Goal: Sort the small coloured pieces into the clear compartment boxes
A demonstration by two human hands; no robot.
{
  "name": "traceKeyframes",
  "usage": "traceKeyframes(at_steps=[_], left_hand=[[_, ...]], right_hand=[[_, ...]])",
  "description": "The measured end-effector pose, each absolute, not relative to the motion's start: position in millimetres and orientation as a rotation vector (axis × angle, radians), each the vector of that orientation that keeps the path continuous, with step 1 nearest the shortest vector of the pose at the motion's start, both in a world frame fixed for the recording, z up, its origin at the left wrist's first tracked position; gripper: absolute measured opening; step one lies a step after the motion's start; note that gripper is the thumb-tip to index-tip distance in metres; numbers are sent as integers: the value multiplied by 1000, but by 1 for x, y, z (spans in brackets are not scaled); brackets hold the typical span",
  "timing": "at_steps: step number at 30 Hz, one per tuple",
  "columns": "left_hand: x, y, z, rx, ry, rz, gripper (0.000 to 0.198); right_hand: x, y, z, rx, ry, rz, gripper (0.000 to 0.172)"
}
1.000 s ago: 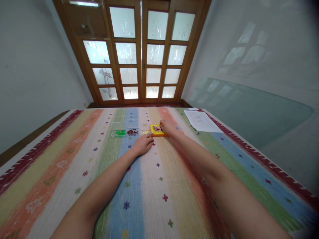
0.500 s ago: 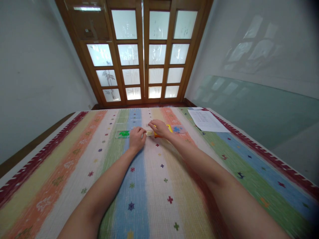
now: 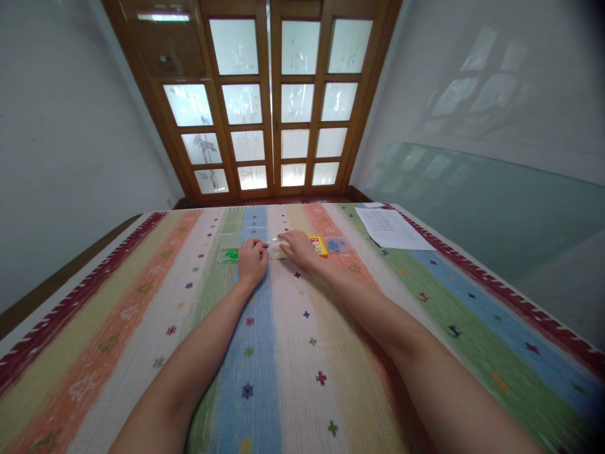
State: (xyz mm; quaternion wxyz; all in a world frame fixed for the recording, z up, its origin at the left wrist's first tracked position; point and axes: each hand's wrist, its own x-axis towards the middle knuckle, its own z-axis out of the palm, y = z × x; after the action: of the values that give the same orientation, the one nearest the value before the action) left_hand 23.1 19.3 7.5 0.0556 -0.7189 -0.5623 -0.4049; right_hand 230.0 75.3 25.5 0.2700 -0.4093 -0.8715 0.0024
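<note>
My left hand [image 3: 253,261] rests with curled fingers between two small clear boxes, thumb and fingertips close together. Whatever they pinch, if anything, is too small to make out. At its left side, partly covered by it, lies a clear box of green pieces [image 3: 230,255]. My right hand [image 3: 299,250] reaches over a clear box of pale pieces [image 3: 277,252], its fingers bent and apart and hiding part of that box. Behind the right hand shows a yellow box [image 3: 322,246] with red and white print. Right of it sits a clear box of blue pieces [image 3: 337,244].
A striped cloth [image 3: 293,353] covers the table. Clear lids [image 3: 230,240] seem to stand or lie behind the green box. A printed sheet of paper [image 3: 392,228] lies far right. Beyond the table are wooden doors with glass panes [image 3: 271,126].
Both hands have shifted slightly left. The left hand now covers more of the green box, and the right hand has slid off the yellow box onto the pale pieces' box.
</note>
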Motion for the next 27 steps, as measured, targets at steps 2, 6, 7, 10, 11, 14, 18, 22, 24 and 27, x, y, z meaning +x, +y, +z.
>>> traceKeyframes(at_steps=[2, 6, 7, 10, 11, 14, 18, 22, 24, 27], left_hand=[[22, 20, 7, -2185, -1710, -1233, 17], [22, 21, 7, -2188, -1720, -1224, 18], [22, 21, 7, -2190, -1719, -1223, 18], [23, 21, 6, -2194, -1707, -1229, 18], [23, 21, 6, -2195, -1705, -1230, 18], [23, 20, 6, -2200, -1708, -1227, 18], [23, 20, 13, -2178, -1721, -1218, 20], [20, 26, 25, -2143, -1719, -1200, 26], [18, 32, 30, -2163, -1703, -1160, 34], [12, 42, 33, -2236, -1675, -1023, 49]], right_hand=[[230, 69, 25, -1096, -2364, -36, 36], [229, 57, 24, -1072, -2488, -80, 29], [229, 55, 23, -1074, -2522, -83, 28], [228, 48, 20, -1093, -2569, -80, 26], [228, 46, 19, -1098, -2564, -74, 26], [226, 40, 16, -1120, -2527, -55, 24], [224, 31, 10, -1132, -2486, -73, 24], [224, 26, 3, -1108, -2470, -128, 33], [225, 26, 0, -1107, -2455, -132, 36], [227, 28, -3, -1099, -2448, -99, 36]])
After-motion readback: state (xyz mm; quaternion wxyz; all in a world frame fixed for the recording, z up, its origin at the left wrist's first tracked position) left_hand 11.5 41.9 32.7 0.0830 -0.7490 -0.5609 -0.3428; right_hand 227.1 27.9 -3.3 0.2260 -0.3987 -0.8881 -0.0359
